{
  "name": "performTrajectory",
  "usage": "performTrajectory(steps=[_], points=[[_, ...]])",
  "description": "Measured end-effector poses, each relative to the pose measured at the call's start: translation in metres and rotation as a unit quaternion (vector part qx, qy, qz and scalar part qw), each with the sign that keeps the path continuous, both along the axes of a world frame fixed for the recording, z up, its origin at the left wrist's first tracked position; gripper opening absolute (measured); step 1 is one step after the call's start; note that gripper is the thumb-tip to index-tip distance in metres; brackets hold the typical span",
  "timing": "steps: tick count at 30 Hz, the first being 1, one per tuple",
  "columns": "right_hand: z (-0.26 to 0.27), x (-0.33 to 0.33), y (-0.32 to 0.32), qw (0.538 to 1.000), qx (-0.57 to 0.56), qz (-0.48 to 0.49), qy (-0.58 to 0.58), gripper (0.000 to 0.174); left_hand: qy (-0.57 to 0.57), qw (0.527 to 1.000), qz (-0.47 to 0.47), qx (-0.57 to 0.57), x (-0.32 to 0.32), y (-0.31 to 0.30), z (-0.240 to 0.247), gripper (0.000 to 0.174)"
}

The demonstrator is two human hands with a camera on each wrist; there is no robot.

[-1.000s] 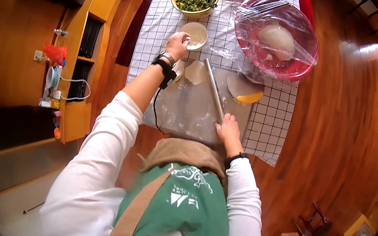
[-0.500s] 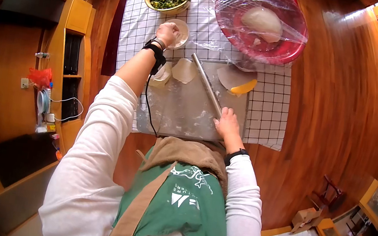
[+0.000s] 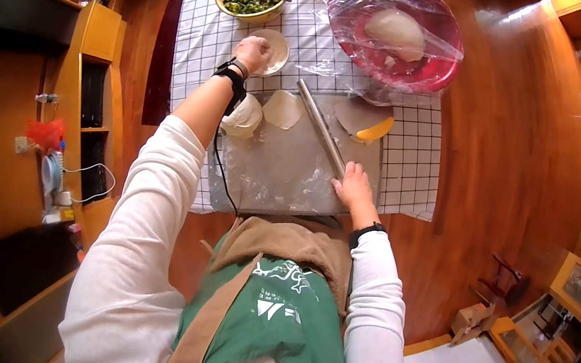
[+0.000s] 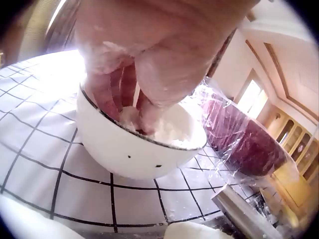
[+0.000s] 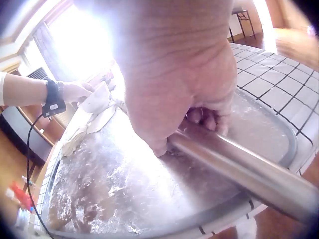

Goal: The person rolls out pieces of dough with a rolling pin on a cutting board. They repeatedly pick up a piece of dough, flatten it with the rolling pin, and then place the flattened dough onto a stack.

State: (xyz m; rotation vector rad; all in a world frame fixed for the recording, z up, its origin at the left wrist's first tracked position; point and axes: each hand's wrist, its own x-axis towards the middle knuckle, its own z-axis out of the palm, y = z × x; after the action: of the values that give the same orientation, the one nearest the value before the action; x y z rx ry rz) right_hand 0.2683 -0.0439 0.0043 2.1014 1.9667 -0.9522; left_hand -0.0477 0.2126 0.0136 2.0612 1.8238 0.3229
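My left hand (image 3: 253, 52) reaches into a small white bowl (image 4: 119, 154). Its fingertips are bunched together in white flour (image 4: 172, 133) inside the bowl. With my right hand (image 3: 356, 189) I grip the near end of a metal rolling pin (image 3: 322, 128), which lies slanting across a floury grey board (image 3: 269, 171). A thin piece of rolled dough (image 3: 283, 110) is left of the pin's far end. A pale mound of dough (image 3: 243, 119) sits at the board's left edge, under my left wrist.
A yellow bowl of chopped green filling (image 3: 281, 9) stands at the far left. A red basin (image 3: 443, 69) under plastic film holds a large dough lump (image 3: 394, 34). On the board's right lies a rounded grey piece with a yellow part (image 3: 376, 130). A cable (image 3: 220, 179) hangs from my left wrist.
The head view has shifted, so the table appears farther left. My left hand stays at the flour bowl, its fingers now lower in it. My right hand keeps holding the rolling pin.
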Motion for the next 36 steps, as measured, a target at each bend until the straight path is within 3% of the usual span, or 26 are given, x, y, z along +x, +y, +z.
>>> performTrajectory(steps=[2, 6, 9, 11, 12, 13, 14, 15, 17, 20, 24, 26, 28, 30, 33, 36], points=[[-0.002, 0.001, -0.011, 1.0, -0.011, -0.001, -0.004, 0.05, 0.055, 0.997, 0.006, 0.047, 0.005, 0.002, -0.008, 0.032], [-0.008, 0.003, -0.006, 1.0, -0.005, 0.007, 0.002, 0.05, -0.055, 0.99, 0.011, 0.128, -0.001, -0.005, 0.009, 0.022], [-0.001, 0.001, -0.005, 1.0, -0.012, 0.015, 0.004, 0.05, -0.137, 0.985, -0.011, 0.106, 0.006, -0.038, 0.043, 0.02], [0.001, 0.002, -0.002, 1.0, -0.016, 0.024, 0.007, 0.05, -0.165, 0.971, -0.088, 0.149, 0.022, -0.087, 0.058, 0.016], [0.002, 0.003, -0.001, 0.999, -0.023, 0.028, 0.013, 0.05, -0.151, 0.979, -0.098, 0.093, 0.036, -0.12, 0.071, 0.014], [0.003, 0.003, 0.0, 0.999, -0.03, 0.032, 0.018, 0.049, -0.209, 0.971, -0.076, 0.084, 0.046, -0.153, 0.062, 0.012], [0.003, 0.005, 0.001, 0.999, -0.029, 0.038, 0.022, 0.049, -0.164, 0.985, -0.05, -0.011, 0.057, -0.181, 0.055, 0.01], [0.002, 0.005, 0.002, 0.998, -0.033, 0.042, 0.025, 0.049, -0.201, 0.978, -0.048, -0.031, 0.064, -0.209, 0.036, 0.013], [0.002, 0.006, 0.002, 0.997, -0.036, 0.055, 0.035, 0.05, -0.203, 0.979, -0.034, 0.001, 0.084, -0.254, 0.011, 0.015], [-0.001, 0.008, 0.003, 0.996, -0.028, 0.072, 0.039, 0.05, -0.173, 0.982, 0.036, 0.068, 0.108, -0.296, 0.001, 0.035], [0.0, 0.011, 0.0, 0.995, -0.016, 0.089, 0.051, 0.049, -0.13, 0.976, 0.16, 0.065, 0.126, -0.313, -0.004, 0.04], [0.001, 0.013, 0.003, 0.994, -0.025, 0.1, 0.043, 0.049, -0.132, 0.972, 0.172, 0.092, 0.134, -0.312, -0.012, 0.036], [-0.001, 0.014, 0.003, 0.992, -0.025, 0.112, 0.049, 0.049, -0.125, 0.979, 0.162, 0.01, 0.14, -0.309, -0.02, 0.029], [-0.002, 0.015, 0.003, 0.991, -0.015, 0.121, 0.052, 0.049, -0.141, 0.975, 0.17, 0.023, 0.143, -0.305, -0.029, 0.023], [0.0, 0.016, 0.004, 0.991, -0.006, 0.124, 0.059, 0.05, -0.179, 0.957, 0.188, 0.126, 0.142, -0.304, -0.024, 0.019], [-0.004, 0.016, 0.0, 0.99, -0.011, 0.126, 0.059, 0.049, -0.19, 0.963, 0.181, 0.062, 0.133, -0.311, -0.025, 0.018]])
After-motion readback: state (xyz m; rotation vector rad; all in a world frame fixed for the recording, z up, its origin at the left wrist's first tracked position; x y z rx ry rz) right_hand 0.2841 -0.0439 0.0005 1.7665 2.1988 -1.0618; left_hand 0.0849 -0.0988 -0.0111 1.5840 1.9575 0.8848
